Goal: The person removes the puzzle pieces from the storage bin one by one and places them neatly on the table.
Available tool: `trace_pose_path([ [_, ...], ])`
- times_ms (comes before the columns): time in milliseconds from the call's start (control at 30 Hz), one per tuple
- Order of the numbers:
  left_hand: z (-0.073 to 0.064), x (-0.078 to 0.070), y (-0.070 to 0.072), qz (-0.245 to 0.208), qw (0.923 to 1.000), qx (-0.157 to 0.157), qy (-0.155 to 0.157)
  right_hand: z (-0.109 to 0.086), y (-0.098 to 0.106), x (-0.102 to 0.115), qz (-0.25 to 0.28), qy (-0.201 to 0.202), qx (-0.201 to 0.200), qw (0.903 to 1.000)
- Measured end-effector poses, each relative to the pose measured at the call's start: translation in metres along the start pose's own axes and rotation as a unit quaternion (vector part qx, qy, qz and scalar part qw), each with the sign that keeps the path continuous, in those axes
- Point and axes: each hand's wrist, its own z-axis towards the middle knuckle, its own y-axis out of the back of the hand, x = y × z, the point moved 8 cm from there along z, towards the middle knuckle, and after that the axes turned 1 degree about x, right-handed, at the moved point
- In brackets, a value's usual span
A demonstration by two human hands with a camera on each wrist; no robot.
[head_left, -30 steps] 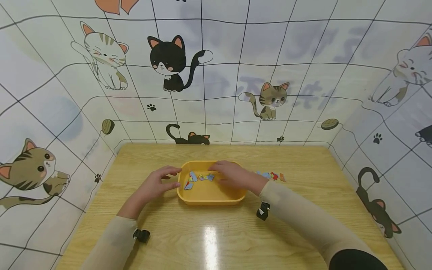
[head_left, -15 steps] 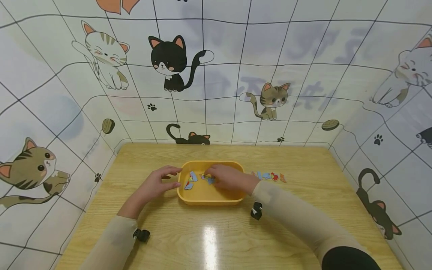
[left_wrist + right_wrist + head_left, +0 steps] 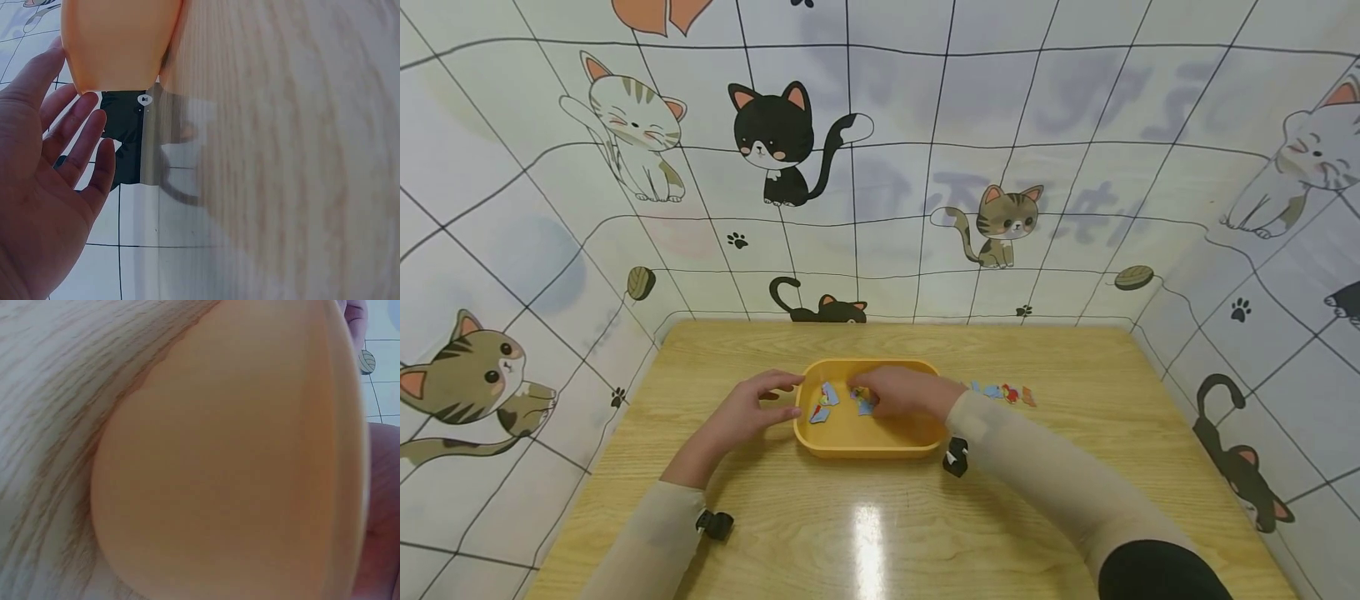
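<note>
A yellow plastic tray [image 3: 865, 451] sits in the middle of the wooden table. Inside it lie several small flat puzzle pieces [image 3: 829, 393], blue with red and yellow print. My left hand [image 3: 748, 408] rests at the tray's left end, fingers loosely bent; in the left wrist view the tray's end [image 3: 122, 50] meets its fingertips. My right hand [image 3: 902, 392] reaches down into the tray with bent fingers, its fingertips right at a yellow-and-blue piece [image 3: 865, 408]. I cannot tell whether it pinches that piece. In the right wrist view the tray wall [image 3: 219, 462] hides the fingers.
More puzzle pieces [image 3: 1010, 393] lie in a row on the table to the right of the tray, partly behind my right wrist. A wall covering [image 3: 895, 183] printed with cats stands around the table [image 3: 760, 533] at the back and sides.
My right hand has moved a little left and lower inside the tray, over the middle pieces, which have shifted and are partly covered. My left hand has stayed put.
</note>
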Motion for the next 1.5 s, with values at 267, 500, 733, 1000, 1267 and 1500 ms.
trace_pose_path([
  [267, 0.001, 0.003, 0.000, 0.000, 1.0000, 0.000, 0.005, 0.000, 0.001, -0.003, 0.043, -0.007, 0.007, 0.9990],
  [500, 0.001, 0.003, 0.000, 0.000, 1.0000, 0.001, 0.002, -0.003, -0.001, -0.007, 0.087, -0.006, -0.001, 0.9962],
  [733, 0.001, 0.004, -0.001, 0.001, 1.0000, 0.001, 0.006, -0.002, -0.003, -0.009, 0.094, -0.008, -0.007, 0.9955],
  [1000, 0.001, 0.007, -0.001, -0.001, 1.0000, 0.000, 0.009, -0.003, -0.005, -0.010, 0.119, -0.012, -0.001, 0.9928],
  [1267, 0.002, 0.008, -0.001, -0.002, 1.0000, -0.001, 0.007, -0.014, -0.008, -0.003, 0.109, -0.010, -0.001, 0.9940],
  [1500, 0.002, 0.007, 0.000, -0.001, 1.0000, -0.001, 0.003, -0.021, -0.003, 0.000, 0.101, 0.004, -0.035, 0.9943],
])
